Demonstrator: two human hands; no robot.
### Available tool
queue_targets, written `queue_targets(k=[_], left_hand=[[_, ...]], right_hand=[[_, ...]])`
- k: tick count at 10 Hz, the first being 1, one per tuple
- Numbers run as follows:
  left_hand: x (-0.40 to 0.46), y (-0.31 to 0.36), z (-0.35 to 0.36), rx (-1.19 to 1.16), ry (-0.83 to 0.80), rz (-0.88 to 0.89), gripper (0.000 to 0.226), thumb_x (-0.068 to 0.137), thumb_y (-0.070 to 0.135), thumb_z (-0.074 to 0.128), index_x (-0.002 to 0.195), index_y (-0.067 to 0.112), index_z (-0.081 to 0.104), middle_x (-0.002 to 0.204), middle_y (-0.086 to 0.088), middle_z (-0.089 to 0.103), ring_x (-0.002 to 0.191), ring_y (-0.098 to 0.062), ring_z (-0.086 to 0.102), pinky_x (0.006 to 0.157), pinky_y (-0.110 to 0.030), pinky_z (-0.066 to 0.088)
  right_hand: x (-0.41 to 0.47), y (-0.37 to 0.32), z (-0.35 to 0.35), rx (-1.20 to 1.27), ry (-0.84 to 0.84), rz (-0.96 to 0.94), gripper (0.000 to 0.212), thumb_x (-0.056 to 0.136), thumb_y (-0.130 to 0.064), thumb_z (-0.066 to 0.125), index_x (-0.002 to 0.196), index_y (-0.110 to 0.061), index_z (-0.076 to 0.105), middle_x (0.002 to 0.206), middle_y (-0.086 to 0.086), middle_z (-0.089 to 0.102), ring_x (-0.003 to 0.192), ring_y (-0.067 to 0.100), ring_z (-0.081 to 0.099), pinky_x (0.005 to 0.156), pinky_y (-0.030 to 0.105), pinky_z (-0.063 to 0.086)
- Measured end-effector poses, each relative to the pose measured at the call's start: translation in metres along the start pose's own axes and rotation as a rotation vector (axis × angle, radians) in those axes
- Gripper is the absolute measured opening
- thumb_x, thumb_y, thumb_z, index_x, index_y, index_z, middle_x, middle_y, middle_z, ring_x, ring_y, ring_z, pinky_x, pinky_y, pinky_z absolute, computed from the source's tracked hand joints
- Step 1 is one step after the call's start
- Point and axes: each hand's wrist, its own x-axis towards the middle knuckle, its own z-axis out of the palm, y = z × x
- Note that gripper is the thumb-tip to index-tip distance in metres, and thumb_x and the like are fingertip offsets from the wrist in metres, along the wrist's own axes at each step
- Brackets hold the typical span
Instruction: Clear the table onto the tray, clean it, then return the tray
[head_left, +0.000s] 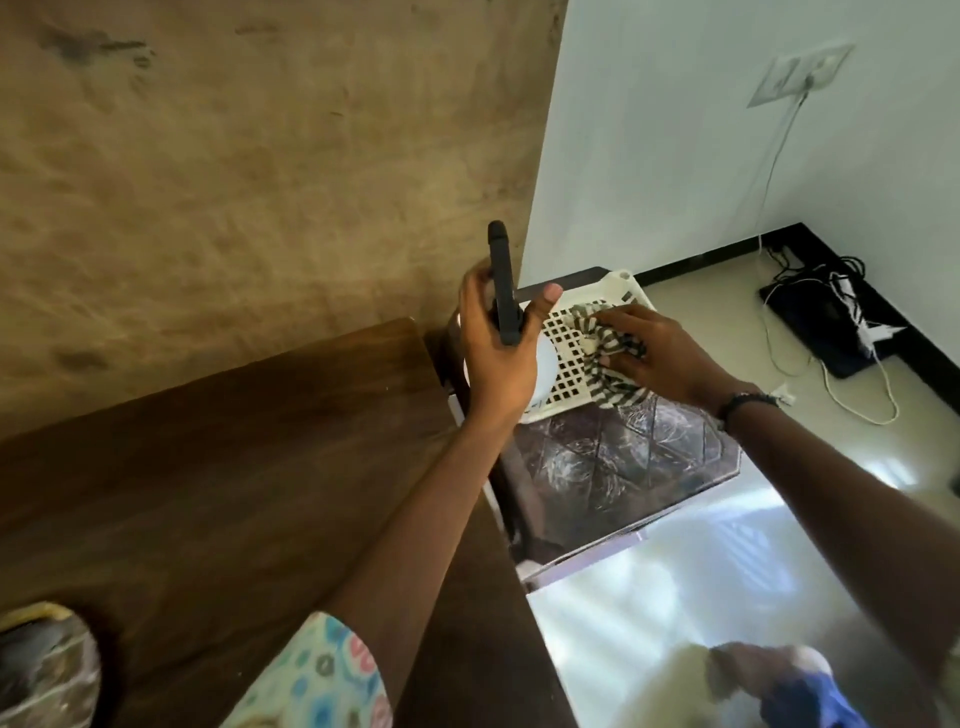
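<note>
From the head view, I can read no brand, label or writing on anything here. My left hand (496, 358) is curled round a black phone (504, 291), which stands upright on edge in my grip, thumb on its right side and fingers behind it. My right hand (660, 356) clutches a bunched green-and-white striped cloth (608, 364) that lies on the white lattice tray (566, 358). The tray sits at the far end of a small side table with a dark patterned top (623, 457), tucked into the corner where the brown wall (260, 156) meets the white wall (727, 130). A white round object (545, 364) shows at the tray's left edge, mostly hidden by my left hand; I cannot tell what it is. The brown wooden desk (234, 493) stretches beneath my left arm, just beside the side table. On the white wall a socket plate (800, 75) has a white cable hanging from it to the floor, where a black power strip (826, 322) lies among tangled cords.
</note>
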Motion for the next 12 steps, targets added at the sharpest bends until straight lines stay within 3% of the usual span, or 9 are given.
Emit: queue_targets(k=[1,2,3,5,7,9,10,11,12], left_hand=[[0.014,-0.023,0.025,0.013,0.014,-0.010,0.046,0.082,0.009,0.071,0.120,-0.003,0.047,0.101,0.009,0.052,0.094,-0.016,0.053,0.086,-0.025,0.046],[0.023,-0.043,0.040,0.057,0.030,-0.031,0.048,0.082,0.007,0.070,0.121,-0.006,0.045,0.108,-0.003,0.052,0.095,-0.019,0.053,0.087,-0.020,0.044],[0.026,-0.060,0.049,0.093,0.059,-0.049,0.050,0.082,0.009,0.070,0.123,-0.004,0.045,0.114,-0.009,0.052,0.099,-0.005,0.051,0.087,-0.009,0.039],[0.034,-0.078,0.062,0.164,0.052,-0.071,0.050,0.082,0.008,0.071,0.124,-0.004,0.045,0.119,-0.015,0.053,0.105,-0.012,0.049,0.091,-0.016,0.039],[0.035,-0.081,0.068,0.237,0.032,-0.045,0.050,0.082,0.012,0.072,0.123,-0.002,0.046,0.120,-0.016,0.055,0.110,-0.025,0.053,0.094,-0.031,0.042],[0.034,-0.083,0.065,0.271,0.013,-0.089,0.060,0.077,0.011,0.076,0.127,0.003,0.044,0.125,-0.007,0.056,0.106,-0.002,0.051,0.087,-0.002,0.035],[0.034,-0.085,0.063,0.271,-0.012,-0.113,0.063,0.077,0.010,0.076,0.130,0.006,0.041,0.131,-0.010,0.054,0.113,-0.015,0.053,0.091,-0.008,0.039],[0.034,-0.080,0.058,0.285,-0.070,-0.166,0.072,0.074,0.015,0.080,0.133,0.013,0.039,0.133,-0.008,0.052,0.115,-0.028,0.053,0.099,-0.034,0.044],[0.025,-0.084,0.044,0.393,-0.085,-0.227,0.089,0.067,0.027,0.085,0.139,0.026,0.033,0.145,0.003,0.040,0.131,-0.022,0.038,0.109,-0.048,0.033]], right_hand=[[0.021,0.032,-0.003,-0.019,-0.030,-0.023,0.054,0.086,-0.010,0.069,0.136,-0.008,0.050,0.138,0.018,0.050,0.120,0.036,0.053,0.102,0.040,0.043],[0.042,0.055,0.001,-0.016,-0.050,-0.067,0.055,0.086,-0.007,0.067,0.138,-0.009,0.048,0.140,0.016,0.049,0.119,0.034,0.054,0.099,0.037,0.044],[0.057,0.072,0.011,-0.014,-0.082,-0.098,0.054,0.088,-0.004,0.064,0.139,-0.009,0.047,0.143,0.014,0.046,0.126,0.033,0.048,0.103,0.038,0.041],[0.072,0.094,0.041,-0.074,-0.213,-0.087,0.061,0.087,-0.002,0.063,0.143,-0.016,0.042,0.154,0.008,0.032,0.143,0.029,0.029,0.119,0.044,0.018],[0.079,0.108,0.060,-0.150,-0.355,-0.061,0.072,0.092,-0.021,0.061,0.151,-0.028,0.021,0.162,0.005,0.007,0.149,0.026,0.004,0.120,0.050,0.005],[0.069,0.110,0.078,-0.178,-0.341,0.000,0.078,0.090,-0.056,0.049,0.151,-0.037,0.003,0.161,-0.006,-0.011,0.148,0.017,-0.013,0.117,0.053,-0.009],[0.069,0.112,0.083,-0.163,-0.303,0.007,0.075,0.090,-0.059,0.047,0.150,-0.038,0.007,0.161,-0.007,-0.008,0.148,0.017,-0.011,0.118,0.055,-0.007],[0.068,0.108,0.080,-0.146,-0.305,0.015,0.077,0.089,-0.058,0.050,0.150,-0.037,0.009,0.161,-0.007,-0.006,0.148,0.018,-0.009,0.118,0.056,-0.005],[0.064,0.104,0.077,-0.127,-0.251,0.013,0.078,0.090,-0.055,0.051,0.151,-0.036,0.005,0.162,-0.005,-0.006,0.148,0.019,-0.012,0.118,0.053,-0.008]])
